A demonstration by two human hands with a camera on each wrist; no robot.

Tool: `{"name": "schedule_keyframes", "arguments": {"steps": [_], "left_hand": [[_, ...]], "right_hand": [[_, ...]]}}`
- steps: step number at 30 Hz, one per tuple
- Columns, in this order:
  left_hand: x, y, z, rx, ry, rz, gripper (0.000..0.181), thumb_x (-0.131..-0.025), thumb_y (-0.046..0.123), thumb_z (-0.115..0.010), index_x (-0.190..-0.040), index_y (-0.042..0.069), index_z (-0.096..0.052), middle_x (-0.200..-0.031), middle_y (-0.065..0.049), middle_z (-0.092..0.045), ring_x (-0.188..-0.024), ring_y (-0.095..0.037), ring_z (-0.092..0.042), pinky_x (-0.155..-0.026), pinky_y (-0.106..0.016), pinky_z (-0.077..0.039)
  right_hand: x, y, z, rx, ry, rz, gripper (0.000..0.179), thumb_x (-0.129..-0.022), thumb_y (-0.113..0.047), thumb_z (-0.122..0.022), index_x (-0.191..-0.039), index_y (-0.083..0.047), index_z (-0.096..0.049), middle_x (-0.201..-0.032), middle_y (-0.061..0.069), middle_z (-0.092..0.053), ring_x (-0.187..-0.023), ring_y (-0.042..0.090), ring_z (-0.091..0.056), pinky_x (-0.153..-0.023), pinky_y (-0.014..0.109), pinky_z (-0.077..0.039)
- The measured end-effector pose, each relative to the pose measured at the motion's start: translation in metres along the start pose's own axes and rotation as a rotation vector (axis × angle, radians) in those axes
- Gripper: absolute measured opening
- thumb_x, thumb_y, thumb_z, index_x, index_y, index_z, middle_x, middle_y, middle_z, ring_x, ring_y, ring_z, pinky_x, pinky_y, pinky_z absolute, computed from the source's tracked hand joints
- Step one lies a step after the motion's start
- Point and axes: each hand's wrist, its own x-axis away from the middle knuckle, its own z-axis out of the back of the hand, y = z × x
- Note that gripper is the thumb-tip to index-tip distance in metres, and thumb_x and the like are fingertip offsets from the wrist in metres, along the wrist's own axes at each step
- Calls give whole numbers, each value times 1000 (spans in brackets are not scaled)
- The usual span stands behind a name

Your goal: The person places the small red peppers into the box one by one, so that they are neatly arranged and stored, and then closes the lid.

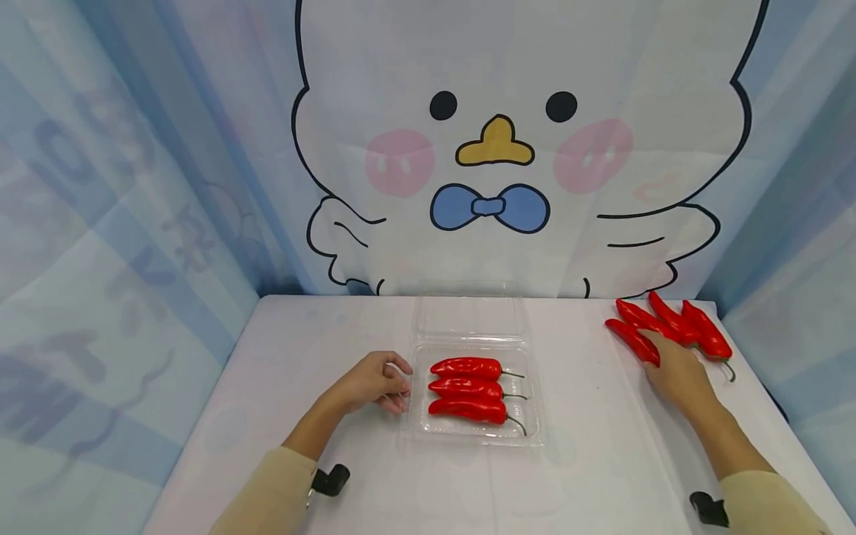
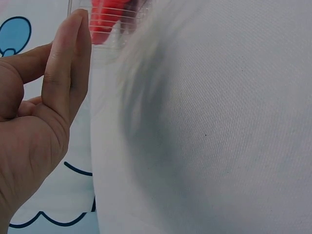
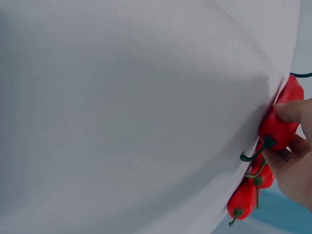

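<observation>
Three red chili peppers (image 1: 468, 388) lie side by side in a clear plastic clamshell box (image 1: 531, 437), stems pointing right. Its lid (image 1: 471, 318) is folded back toward the curtain. Close to the box's left side is my left hand (image 1: 368, 383), fingers loosely bent and holding nothing. At the far right of the table my right hand (image 1: 678, 379) grips a red chili pepper (image 1: 631, 342), and the right wrist view shows the thumb on that pepper (image 3: 279, 130). Three more chili peppers (image 1: 707, 331) lie beside it at the table's back right corner.
A white cloth covers the table (image 1: 588, 461). Behind it hangs a curtain (image 1: 495, 260) with a printed cartoon bird, and blue curtains (image 1: 134, 260) close in the sides. Each wrist carries a small black device (image 1: 331, 481).
</observation>
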Motion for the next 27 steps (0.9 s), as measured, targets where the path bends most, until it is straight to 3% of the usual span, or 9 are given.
{"name": "schedule_keyframes", "arguments": {"steps": [10,27], "left_hand": [[0,-1,1,9,-7,-1,26,-98,4,-67,-122,-2,-58,-89,-13,-73,-65,-20,-74,-64,-34,-65],[1,3,1,5,-5,2,27,-98,4,-68,-122,-2,-58,-91,-14,-73,-66,-20,-74,-63,-33,-65]], "right_hand": [[2,8,2,-33,-34,2,83,-87,-11,-79,-156,0,-35,-144,41,-43,-129,64,-38,-91,79,-46],[12,-4,23,-14,-47,92,73,-88,-11,-79,-151,1,-45,-139,43,-47,-124,64,-41,-90,77,-48]]}}
